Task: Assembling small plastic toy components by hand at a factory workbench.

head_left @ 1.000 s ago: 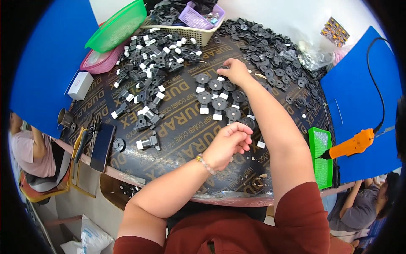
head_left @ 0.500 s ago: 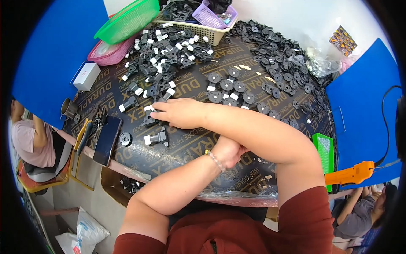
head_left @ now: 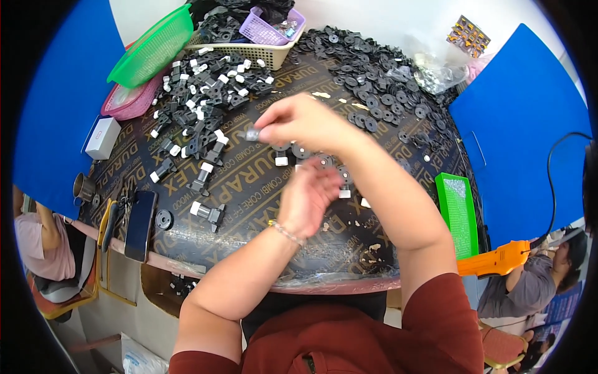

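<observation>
My right hand (head_left: 305, 124) is raised over the middle of the table, thumb and fingers pinched on a small blurred part (head_left: 251, 134), dark with a pale end. Below it, my left hand (head_left: 306, 198) hovers with the palm turned up and its slightly blurred fingers apart, nothing seen in it. Behind its fingers lie black round discs (head_left: 301, 151) with white-ended pieces, partly hidden by my hands. To the left, a black plastic fitting with a white end (head_left: 209, 213) lies alone, and another (head_left: 200, 179) sits farther back.
A pile of black-and-white fittings (head_left: 202, 93) covers the back left, black discs (head_left: 386, 81) the back right. Baskets, one cream (head_left: 265, 57) and one green (head_left: 152, 50), stand behind. A phone (head_left: 142, 224) lies left; a green tray (head_left: 458, 215) and orange electric screwdriver (head_left: 495, 260) are right.
My right hand has lifted from the fittings at the left, moving up and right with a small part in it. My left hand has come out from under the right forearm and opened. The view has shifted.
</observation>
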Demonstrator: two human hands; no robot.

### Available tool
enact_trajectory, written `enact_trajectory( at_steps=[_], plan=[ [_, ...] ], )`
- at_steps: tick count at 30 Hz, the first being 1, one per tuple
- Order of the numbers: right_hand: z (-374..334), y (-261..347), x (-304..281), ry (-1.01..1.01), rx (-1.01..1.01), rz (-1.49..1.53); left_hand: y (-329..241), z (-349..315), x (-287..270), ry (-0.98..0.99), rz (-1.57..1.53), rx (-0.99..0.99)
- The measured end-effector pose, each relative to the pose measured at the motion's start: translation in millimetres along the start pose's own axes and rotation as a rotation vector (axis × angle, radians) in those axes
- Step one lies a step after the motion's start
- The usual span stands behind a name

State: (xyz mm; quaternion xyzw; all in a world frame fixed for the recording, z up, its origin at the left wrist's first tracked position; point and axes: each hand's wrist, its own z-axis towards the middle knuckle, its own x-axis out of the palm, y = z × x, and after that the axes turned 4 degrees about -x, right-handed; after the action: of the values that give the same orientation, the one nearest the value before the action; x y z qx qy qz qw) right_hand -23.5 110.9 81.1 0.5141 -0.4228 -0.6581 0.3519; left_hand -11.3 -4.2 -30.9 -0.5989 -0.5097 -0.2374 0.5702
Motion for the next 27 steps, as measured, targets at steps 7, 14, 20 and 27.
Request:
enact_trajectory(
  at_steps=[7, 14, 20, 27],
  plan=[
    [-93.4, -8.6, -52.6, -0.082, 0.238, 0.344, -5.5, -12.7, 25.4, 0.17, 0.494, 0.47],
    [-221.7, -20.8, -76.3, -0.49, 0.335, -0.678, -3.8, -19.2, 25.0, 0.143, 0.619, 0.059],
    [-267.2, -68.8, -47.5, -0.188, 0.225, -0.948, 1.5, -18.0, 21.8, 0.151, 0.552, -0.088],
    [-248.3, -54.0, -51.1, -0.419, 0.122, -0.714, 4.7, -15.8, 19.0, 0.182, 0.617, -0.153]
  ],
)
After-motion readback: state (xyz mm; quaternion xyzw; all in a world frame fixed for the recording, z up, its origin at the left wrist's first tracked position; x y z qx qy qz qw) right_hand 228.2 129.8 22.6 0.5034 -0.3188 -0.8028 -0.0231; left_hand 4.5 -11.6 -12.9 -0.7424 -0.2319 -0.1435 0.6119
